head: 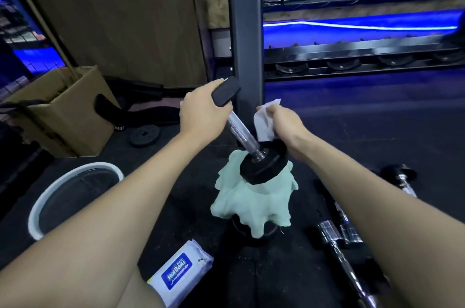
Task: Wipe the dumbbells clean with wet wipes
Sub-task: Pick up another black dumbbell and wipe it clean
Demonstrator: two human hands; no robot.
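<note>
Two hands (201, 108), one dumbbell (245, 136), one wipe (264, 124)

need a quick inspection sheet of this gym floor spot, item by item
surface: dark rubber gym floor, bare patches showing.
job's things: black-ended dumbbell with knurled steel handle stands tilted, lower end on a pale green cloth; white wet wipe; white wipes pack with blue label lies on the floor.
clutter: white round bucket, brown cardboard box, chrome dumbbells at right, small black weight plate.
grippers: left hand grips the dumbbell's upper end; right hand pinches the wipe beside the handle.
cables: nothing seen.
surroundings: dark steel rack post, blue-lit rack, wooden wall panel.
</note>
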